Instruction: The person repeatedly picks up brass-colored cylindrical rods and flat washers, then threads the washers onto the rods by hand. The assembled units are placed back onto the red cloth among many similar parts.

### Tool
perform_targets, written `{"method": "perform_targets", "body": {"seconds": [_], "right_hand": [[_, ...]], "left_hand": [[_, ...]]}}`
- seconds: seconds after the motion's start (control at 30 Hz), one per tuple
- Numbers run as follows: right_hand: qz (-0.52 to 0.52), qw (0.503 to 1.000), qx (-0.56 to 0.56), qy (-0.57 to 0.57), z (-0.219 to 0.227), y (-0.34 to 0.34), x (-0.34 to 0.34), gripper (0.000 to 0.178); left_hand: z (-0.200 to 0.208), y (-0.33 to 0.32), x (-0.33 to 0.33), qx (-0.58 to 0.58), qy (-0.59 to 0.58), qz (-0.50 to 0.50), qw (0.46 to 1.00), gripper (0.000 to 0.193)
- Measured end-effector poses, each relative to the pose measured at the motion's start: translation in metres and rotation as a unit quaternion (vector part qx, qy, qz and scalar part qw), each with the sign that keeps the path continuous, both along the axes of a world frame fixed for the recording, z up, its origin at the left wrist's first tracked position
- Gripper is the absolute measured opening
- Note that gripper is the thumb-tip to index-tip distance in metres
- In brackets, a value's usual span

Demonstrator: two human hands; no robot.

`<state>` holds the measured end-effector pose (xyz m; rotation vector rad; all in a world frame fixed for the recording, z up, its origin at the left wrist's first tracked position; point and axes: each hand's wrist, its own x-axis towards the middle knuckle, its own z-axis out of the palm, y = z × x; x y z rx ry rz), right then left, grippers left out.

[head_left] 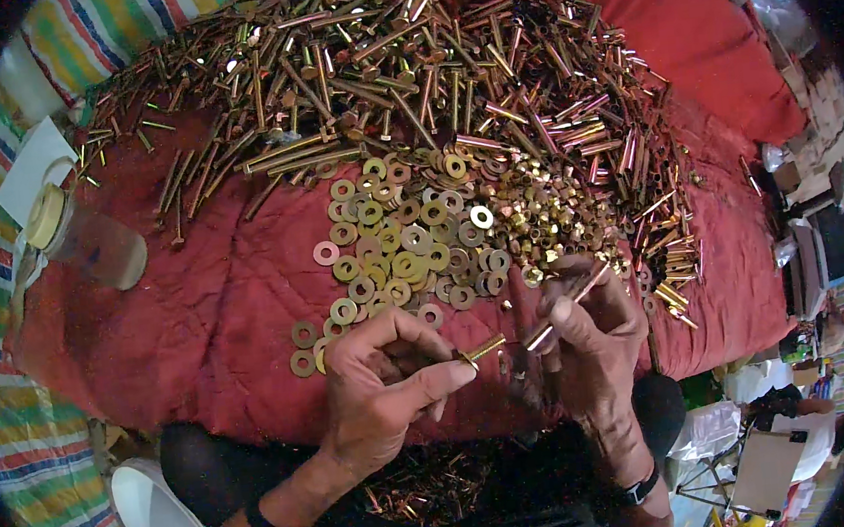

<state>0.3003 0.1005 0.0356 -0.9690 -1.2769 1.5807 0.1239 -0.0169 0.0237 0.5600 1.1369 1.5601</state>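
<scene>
Apparently at a fitting step: holding a bolt (pixel 488 347) and what looks like a thin metal tube (pixel 540 336) end to end over the near part of the red cloth (pixel 200 363), just apart and not yet joined. Judging by this pose, probably calls next for turning the tube into line with the bolt, then easing open end over threaded tip. Could miss or knock the tip if brought in at this slant.

In the left hand (pixel 383 387), pinching the bolt near its base between thumb and forefinger, with hardly any gap beyond its own thickness and with the other fingers curled in below. Aimed, threaded end first, to the right and slightly up. Shows a flat disc at the base, by the thumb tip: either a washer or the bolt's own head, too small to tell.

In the right hand (pixel 595 344), gripping the tube aslant between thumb and bent fingers, narrow around it, leaving the lower end free and pointed down-left toward the bolt. Cannot tell how the hidden fingertips bear on it.

Beyond both hands, on the cloth: loose washers (pixel 404 264), small nuts (pixel 548 212) to their right, and farther back a broad pile of long bolts (pixel 354 59).
</scene>
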Motion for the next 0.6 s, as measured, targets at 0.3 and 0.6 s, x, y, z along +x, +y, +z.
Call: {"method": "perform_targets", "body": {"seconds": [0.3,0.6], "right_hand": [[0.011,0.996,0.092,0.004,-0.001,-0.009,0.003,0.050],[0.113,0.988,0.004,-0.101,0.002,-0.028,0.000,0.043]], "left_hand": [[-0.001,0.000,-0.002,0.001,0.040,-0.037,0.999,0.018],[-0.008,0.008,0.004,0.089,0.104,0.046,0.990,0.021]]}}
